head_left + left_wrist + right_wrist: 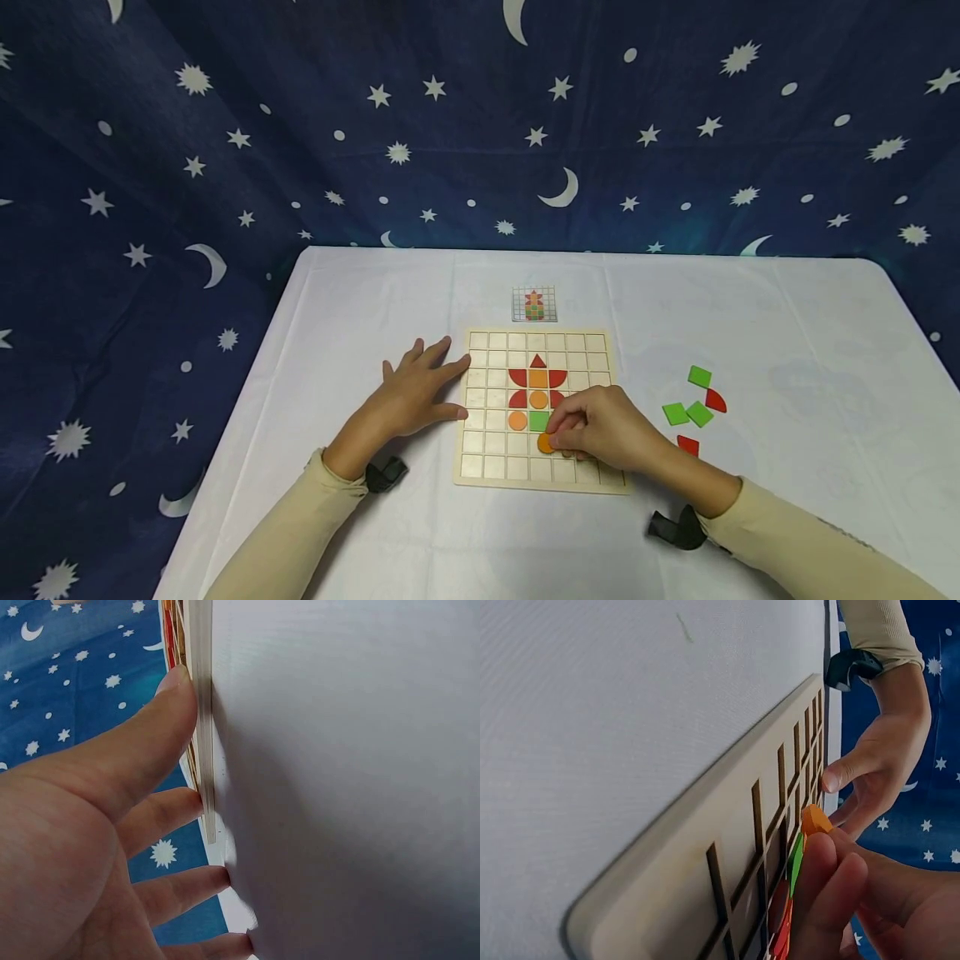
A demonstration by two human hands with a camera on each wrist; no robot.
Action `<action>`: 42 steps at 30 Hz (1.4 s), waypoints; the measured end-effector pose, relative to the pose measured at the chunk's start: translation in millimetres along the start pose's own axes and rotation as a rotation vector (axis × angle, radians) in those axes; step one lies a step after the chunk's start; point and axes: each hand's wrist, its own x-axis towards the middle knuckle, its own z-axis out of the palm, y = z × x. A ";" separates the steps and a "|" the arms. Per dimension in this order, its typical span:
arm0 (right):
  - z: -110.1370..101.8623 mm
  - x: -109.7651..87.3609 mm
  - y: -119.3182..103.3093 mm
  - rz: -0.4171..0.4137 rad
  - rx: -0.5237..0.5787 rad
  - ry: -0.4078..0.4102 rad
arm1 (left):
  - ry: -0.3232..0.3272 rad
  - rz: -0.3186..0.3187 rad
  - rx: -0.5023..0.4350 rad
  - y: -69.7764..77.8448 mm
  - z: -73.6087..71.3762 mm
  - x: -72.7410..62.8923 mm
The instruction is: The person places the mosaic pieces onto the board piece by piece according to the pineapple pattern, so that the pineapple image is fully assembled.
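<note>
The right grip (pixel 607 427) pinches the orange disc (pixel 545 442) at its edge between thumb and finger. The disc is over the board (pixel 480 467), just on the near side of the green square (pixel 538 421) and slightly right of it; in the right wrist view it appears tilted to the board. The left grip (pixel 416 392) is spread and holds nothing; its thumb and a fingertip touch the board's left edge.

Brace the board with the left grip, without lifting the edge. Check the intended cell against the card (pixel 534 304); it cannot be told from here. Level the disc, centre it between the grid lines, lower it flat, then release. Do not drag it: the green square could shift. Lift the fingers straight up. The loose tiles (pixel 675 414) lie on the tabletop (pixel 480 550), right of the board.
</note>
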 end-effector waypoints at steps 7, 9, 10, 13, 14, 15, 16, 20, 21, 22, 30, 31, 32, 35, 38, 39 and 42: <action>4.0 3.0 -3.1 -0.014 -0.013 0.019 | 0.001 -0.003 0.007 -0.8 0.1 0.4; 5.8 4.3 -3.1 -0.023 -0.032 0.024 | 0.002 -0.002 0.007 -1.1 0.3 0.5; 6.6 4.9 -3.2 -0.027 -0.040 0.025 | 0.002 -0.001 0.008 -1.1 0.3 0.4; 9.0 6.4 -3.3 -0.038 -0.068 0.026 | 0.003 -0.001 0.008 -1.0 0.3 0.4; 9.7 6.8 -3.5 -0.041 -0.076 0.027 | 0.003 0.000 0.009 -1.0 0.4 0.4; 10.2 7.1 -3.9 -0.043 -0.082 0.026 | 0.003 0.000 0.009 -1.0 0.4 0.4; 10.7 7.4 -4.3 -0.046 -0.087 0.026 | 0.005 0.001 0.009 -1.1 0.5 0.5; 11.6 7.4 -6.2 -0.046 -0.124 0.030 | 0.009 0.004 0.010 -1.1 0.9 0.8; 11.3 7.3 -6.5 -0.046 -0.138 0.034 | 0.010 0.005 0.009 -0.8 0.7 0.7; 11.0 7.3 -6.3 -0.044 -0.157 0.041 | 0.010 0.005 0.009 -0.6 0.5 0.7; 9.5 4.7 -1.8 -0.063 -0.237 0.071 | 0.005 -0.003 0.010 -1.0 1.2 1.5; 9.6 4.6 -1.1 -0.070 -0.234 0.070 | 0.007 -0.002 0.012 -1.3 1.6 1.7; 9.9 4.7 -0.5 -0.078 -0.233 0.070 | 0.006 -0.004 0.012 -1.7 1.8 1.8; 10.7 5.3 1.1 -0.083 -0.222 0.062 | 0.003 -0.007 0.011 -2.0 1.7 1.5; 11.9 5.9 2.0 -0.095 -0.221 0.056 | 0.000 -0.007 0.011 -1.9 1.7 1.4; 12.3 6.2 2.1 -0.103 -0.224 0.057 | -0.001 -0.007 0.010 -1.7 1.5 1.4; 13.1 6.8 2.1 -0.128 -0.238 0.065 | -0.003 -0.004 0.006 -1.1 1.0 1.3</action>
